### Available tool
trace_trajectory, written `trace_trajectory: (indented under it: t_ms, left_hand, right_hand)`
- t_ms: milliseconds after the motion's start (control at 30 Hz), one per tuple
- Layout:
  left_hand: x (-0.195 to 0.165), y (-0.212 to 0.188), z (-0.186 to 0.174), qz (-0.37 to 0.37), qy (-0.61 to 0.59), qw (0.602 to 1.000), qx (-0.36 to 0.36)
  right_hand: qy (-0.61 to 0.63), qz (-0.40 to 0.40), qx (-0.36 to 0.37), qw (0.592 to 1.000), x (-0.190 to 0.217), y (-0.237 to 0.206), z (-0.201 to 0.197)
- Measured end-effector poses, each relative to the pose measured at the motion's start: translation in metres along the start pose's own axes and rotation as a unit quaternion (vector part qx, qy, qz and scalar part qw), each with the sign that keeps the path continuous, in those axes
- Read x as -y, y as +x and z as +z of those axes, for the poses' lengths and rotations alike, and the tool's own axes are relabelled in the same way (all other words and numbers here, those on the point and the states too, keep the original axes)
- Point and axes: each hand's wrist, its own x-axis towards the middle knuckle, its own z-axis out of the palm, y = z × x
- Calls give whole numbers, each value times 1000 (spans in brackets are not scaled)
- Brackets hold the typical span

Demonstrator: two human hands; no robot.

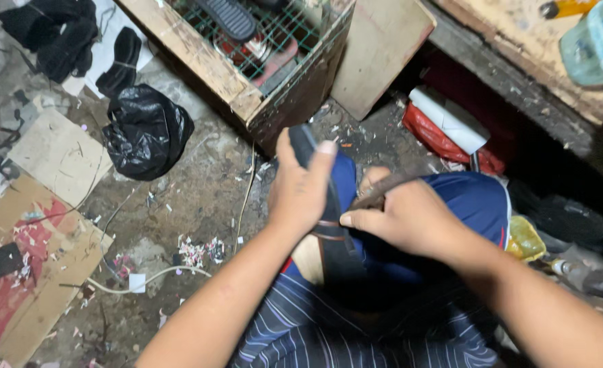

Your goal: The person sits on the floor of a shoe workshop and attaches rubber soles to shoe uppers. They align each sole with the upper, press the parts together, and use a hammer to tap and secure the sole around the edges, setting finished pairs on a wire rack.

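My left hand (300,191) is wrapped around a dark shoe sole (306,142) that stands tilted on my lap, its toe end sticking up past my fingers. My right hand (402,217) grips a slim brown tool (383,189) whose tip meets the sole's edge near a thin brown band (330,233). Both hands rest over my knees, which are covered by blue shorts (478,201), and a striped shirt (315,327) shows below.
A wooden crate (233,85) covered with green mesh holds shoes just ahead. A black plastic bag (146,131) lies at left, cardboard sheets (29,272) and scraps litter the floor, and a white cord (158,276) runs past. Red bag (438,140) and plastic jug (598,44) sit right.
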Motion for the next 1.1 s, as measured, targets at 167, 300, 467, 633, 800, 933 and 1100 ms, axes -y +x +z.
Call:
trace_trajectory:
  t_ms: [167, 300, 467, 633, 800, 933, 1100]
  left_hand:
    - [27, 9, -19, -17, -331, 936, 121]
    - [39, 13, -15, 27, -246, 966, 74]
    - [32, 17, -5, 31, -236, 970, 59]
    - [29, 19, -7, 90, -125, 988, 17]
    - [28, 25, -6, 144, -95, 985, 3]
    - [28, 29, -5, 108, -101, 989, 20]
    - [32, 32, -2, 124, -111, 986, 30]
  right_hand:
    - [175, 91, -41, 980, -12, -34, 29]
    - [260, 75, -113, 956, -33, -54, 67]
    - [315, 12, -178, 932, -59, -53, 92]
    - [352, 50, -222, 908, -58, -36, 98]
    - [349, 44, -224, 909, -44, -13, 87]
    - [345, 38, -199, 917, -26, -1, 68]
    - [191, -5, -184, 964, -1, 29, 39]
